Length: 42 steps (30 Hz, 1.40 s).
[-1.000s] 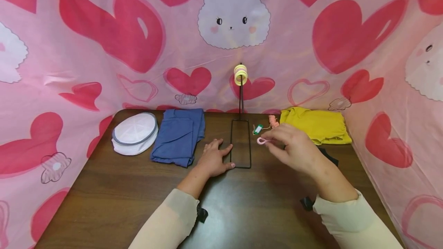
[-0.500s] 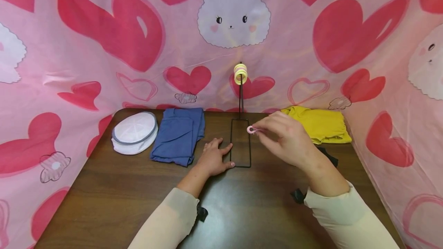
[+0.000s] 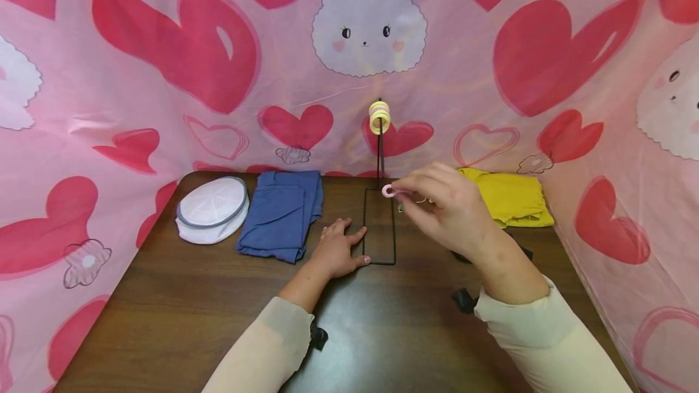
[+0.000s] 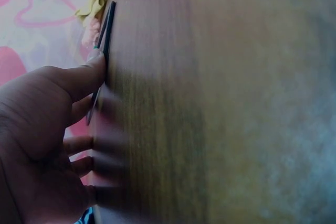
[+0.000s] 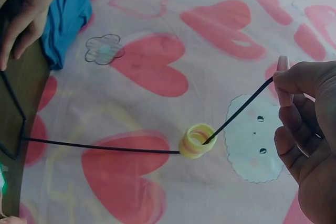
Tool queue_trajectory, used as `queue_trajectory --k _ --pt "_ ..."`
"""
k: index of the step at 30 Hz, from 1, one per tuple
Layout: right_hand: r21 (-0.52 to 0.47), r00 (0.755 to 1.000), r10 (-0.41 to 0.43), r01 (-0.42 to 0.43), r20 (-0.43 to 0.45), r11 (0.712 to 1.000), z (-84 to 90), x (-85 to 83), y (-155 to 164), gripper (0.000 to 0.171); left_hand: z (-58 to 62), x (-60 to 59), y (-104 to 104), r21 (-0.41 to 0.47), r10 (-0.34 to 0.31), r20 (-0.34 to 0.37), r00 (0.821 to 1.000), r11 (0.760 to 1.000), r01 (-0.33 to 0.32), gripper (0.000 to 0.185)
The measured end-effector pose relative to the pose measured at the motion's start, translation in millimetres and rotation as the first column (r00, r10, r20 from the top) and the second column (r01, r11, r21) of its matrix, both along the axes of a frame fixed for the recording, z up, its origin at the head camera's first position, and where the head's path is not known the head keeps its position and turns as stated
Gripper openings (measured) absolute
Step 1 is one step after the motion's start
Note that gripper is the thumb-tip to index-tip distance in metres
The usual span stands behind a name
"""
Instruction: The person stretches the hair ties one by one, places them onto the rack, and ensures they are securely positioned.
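Observation:
My right hand [image 3: 450, 208] pinches a small pink ring [image 3: 387, 191] between thumb and fingertips. In the right wrist view that ring [image 5: 284, 80] is right at the free tip of the stand's black rod [image 5: 241, 109]. Several yellow and pink rings [image 5: 197, 141] sit together further along the rod, at its bend. The black wire stand [image 3: 395, 229] has a rectangular base flat on the table. My left hand [image 3: 340, 251] rests at the base's left side, fingers spread, with thumb and index finger touching the wire.
Left of the stand lie folded blue cloth [image 3: 281, 214] and a round white mesh item with a grey rim [image 3: 212, 211]. Folded yellow cloth [image 3: 508, 199] lies at the back right. A black item [image 3: 524, 250] is partly hidden under my right forearm. A patterned pink curtain [image 3: 295, 87] hangs behind.
My right hand has moved left and away from me with the pink ring, from beside the stand to over its far end. My left hand has stayed in place.

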State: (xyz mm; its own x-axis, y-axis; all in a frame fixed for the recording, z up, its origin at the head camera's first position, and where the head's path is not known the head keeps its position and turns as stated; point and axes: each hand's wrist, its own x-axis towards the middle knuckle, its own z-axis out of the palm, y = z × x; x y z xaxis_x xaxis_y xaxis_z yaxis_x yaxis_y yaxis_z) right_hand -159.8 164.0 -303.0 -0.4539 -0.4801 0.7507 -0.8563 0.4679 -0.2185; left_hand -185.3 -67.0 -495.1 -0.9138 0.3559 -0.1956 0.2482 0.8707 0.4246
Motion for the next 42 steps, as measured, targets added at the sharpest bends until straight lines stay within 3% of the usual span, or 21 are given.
queue_trajectory --k 9,24,42 --pt "-0.039 1.0 -0.011 0.01 -0.028 0.999 9.1 -3.0 -9 0.024 0.8 0.4 -1 0.005 0.002 0.004 1.0 1.0 -0.002 0.075" --pt "-0.063 0.997 -0.073 0.073 -0.003 0.995 1.5 -16.6 -11 0.021 -2.1 0.2 -1 0.009 -0.004 -0.021 1.0 1.0 0.004 0.075" --pt "-0.183 0.989 -0.143 0.147 0.03 0.972 -24.8 -66.9 -20 0.015 -2.9 -1.0 -2 0.01 -0.002 -0.015 1.0 1.0 0.003 0.075"
